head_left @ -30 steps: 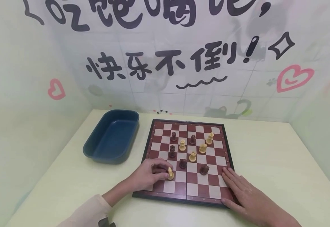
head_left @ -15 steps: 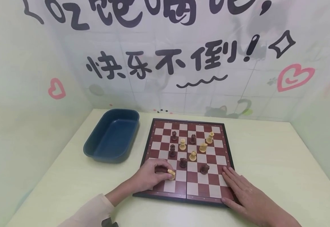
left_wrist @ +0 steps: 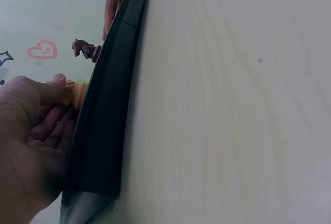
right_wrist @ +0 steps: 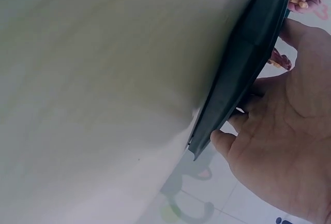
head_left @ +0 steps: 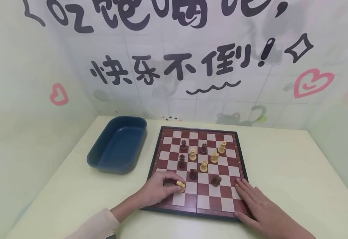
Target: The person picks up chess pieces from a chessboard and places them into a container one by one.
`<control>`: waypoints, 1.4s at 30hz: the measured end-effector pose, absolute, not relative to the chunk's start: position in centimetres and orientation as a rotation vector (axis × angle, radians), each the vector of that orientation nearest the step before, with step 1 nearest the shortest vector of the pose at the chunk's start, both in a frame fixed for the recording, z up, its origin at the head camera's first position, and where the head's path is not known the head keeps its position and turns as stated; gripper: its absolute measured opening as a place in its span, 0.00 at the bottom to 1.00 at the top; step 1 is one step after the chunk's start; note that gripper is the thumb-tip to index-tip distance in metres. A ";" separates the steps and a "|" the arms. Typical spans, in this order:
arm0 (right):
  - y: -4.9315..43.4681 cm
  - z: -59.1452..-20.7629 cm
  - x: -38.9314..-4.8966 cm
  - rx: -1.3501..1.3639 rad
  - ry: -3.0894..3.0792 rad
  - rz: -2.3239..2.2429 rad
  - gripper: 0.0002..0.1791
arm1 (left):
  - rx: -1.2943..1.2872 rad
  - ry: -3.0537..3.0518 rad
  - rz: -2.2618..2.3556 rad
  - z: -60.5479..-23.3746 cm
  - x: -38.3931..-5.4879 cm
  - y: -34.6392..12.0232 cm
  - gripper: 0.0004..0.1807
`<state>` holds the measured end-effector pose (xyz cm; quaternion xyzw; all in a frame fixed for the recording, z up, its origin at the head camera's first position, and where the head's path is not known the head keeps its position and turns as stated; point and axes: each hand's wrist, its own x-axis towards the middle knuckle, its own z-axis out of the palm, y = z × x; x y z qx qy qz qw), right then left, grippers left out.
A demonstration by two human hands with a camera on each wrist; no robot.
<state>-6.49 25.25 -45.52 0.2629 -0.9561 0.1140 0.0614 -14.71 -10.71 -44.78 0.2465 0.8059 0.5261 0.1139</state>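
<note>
Near the front left of the chessboard [head_left: 206, 200], my left hand [head_left: 156, 188] pinches a cream chess piece [head_left: 180, 186] between thumb and fingers. The piece's base is close on the board in the left wrist view, and its upper part is partly covered by the thumb. My right hand [head_left: 262, 205] rests with straight fingers along the board's front right edge. A dark knight [head_left: 216, 180] stands on the right half, nearest to the right hand. Another dark knight [head_left: 193, 173] stands just beyond the held piece.
Other pieces stand farther back: a dark piece [head_left: 181, 161], a cream piece [head_left: 203, 166], a cream knight [head_left: 214, 157] and several more. A dark blue tray [head_left: 91, 161] lies left of the board on the pale table [head_left: 284, 159]. A printed sheet [head_left: 168, 99] hangs behind.
The cream piece has turned between my left fingers, its top now pointing more sideways, while the hand has shifted slightly right. My right hand stays on the board's edge.
</note>
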 end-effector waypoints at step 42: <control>25.2 -46.1 -6.7 0.785 -2.924 0.386 0.45 | 0.625 2.156 1.789 -44.7 -14.9 -11.4 0.07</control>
